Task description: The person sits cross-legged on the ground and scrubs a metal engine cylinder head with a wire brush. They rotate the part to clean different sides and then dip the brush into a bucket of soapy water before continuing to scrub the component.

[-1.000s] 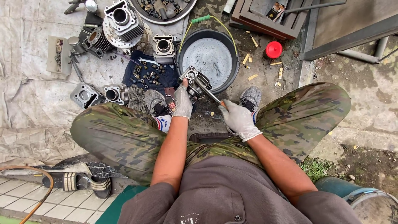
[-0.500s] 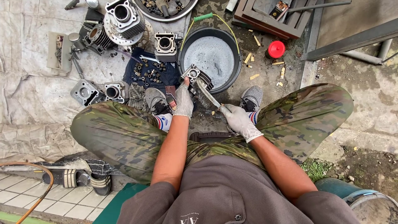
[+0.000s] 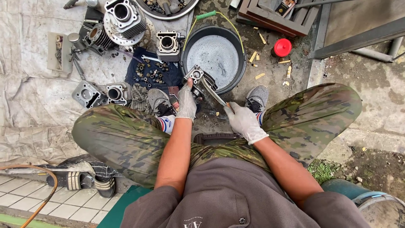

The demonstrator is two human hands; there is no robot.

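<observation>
left hand grips engine part | right hand holds wrench

White gloves on left hand and right hand; green-brown camouflage trousers; black basin, grey inside, upper centre; red cap upper right; navy cloth; grey-brown shirt.

Engine part: dull grey metal. Gloves on left hand and right hand: matt white cloth. Basin: black plastic. Ground sheet: rough cloth.
</observation>
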